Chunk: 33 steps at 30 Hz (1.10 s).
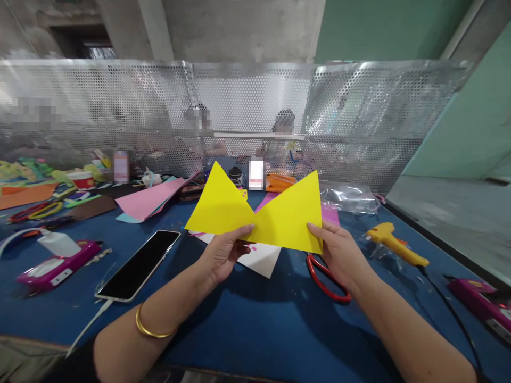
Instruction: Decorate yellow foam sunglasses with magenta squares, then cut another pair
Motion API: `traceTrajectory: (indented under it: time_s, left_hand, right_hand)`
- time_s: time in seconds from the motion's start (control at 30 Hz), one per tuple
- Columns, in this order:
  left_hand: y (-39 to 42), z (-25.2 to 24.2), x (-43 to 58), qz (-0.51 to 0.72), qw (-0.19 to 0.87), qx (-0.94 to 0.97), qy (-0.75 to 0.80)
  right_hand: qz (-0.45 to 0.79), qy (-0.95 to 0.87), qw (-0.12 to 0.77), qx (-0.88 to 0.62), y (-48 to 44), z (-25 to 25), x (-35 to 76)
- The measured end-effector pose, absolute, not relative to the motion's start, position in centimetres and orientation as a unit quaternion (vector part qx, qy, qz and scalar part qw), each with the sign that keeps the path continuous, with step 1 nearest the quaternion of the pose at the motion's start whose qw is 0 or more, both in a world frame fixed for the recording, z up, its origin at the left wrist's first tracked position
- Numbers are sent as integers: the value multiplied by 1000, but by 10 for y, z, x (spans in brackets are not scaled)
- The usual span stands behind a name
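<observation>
Yellow paper [259, 215], two triangles joined at a narrow waist, is held up over the middle of the blue table [255, 324]. The left hand [221, 254] pinches its lower middle edge and the right hand [339, 250] its lower right corner, fingers closed on it. I judge that light, equal grips would hold it flat. Red scissors [325, 281] lie under the right hand, with a phone [139, 263] at left and a glue gun [395, 244] at right; none is in the way

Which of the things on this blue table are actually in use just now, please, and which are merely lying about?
In use:
yellow paper, pinched along its lower edge by the left hand and the right hand.

Lying about:
red scissors, yellow glue gun, phone, pink sheets, white sheet beneath the yellow paper.
</observation>
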<state>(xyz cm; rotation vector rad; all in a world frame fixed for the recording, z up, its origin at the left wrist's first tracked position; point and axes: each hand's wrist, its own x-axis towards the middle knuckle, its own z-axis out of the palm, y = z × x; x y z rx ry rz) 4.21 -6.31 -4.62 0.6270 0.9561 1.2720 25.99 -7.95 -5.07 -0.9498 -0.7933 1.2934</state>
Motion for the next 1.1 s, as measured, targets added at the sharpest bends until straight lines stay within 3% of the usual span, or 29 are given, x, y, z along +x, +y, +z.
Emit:
traceTrajectory:
  time_s: [0.23, 0.5, 0.67, 0.77, 1.1]
  left_hand:
    - [-69, -45, 46, 554, 645, 289, 439]
    - [-72, -42, 30, 585, 585, 293, 479]
    - [-76, -38, 29, 586, 590, 291, 474]
    - [-77, -36, 28, 581, 600, 287, 468]
    - [-74, -35, 23, 570, 631, 242, 468]
  right_hand:
    - [502, -431, 592, -460, -78, -53, 259]
    - [303, -586, 422, -622, -119, -71, 304]
    - [22, -732, 112, -672, -134, -93, 317]
    - [-21, -744, 4, -668, -124, -91, 315]
    - [-26, -763, -60, -643, -97, -82, 316]
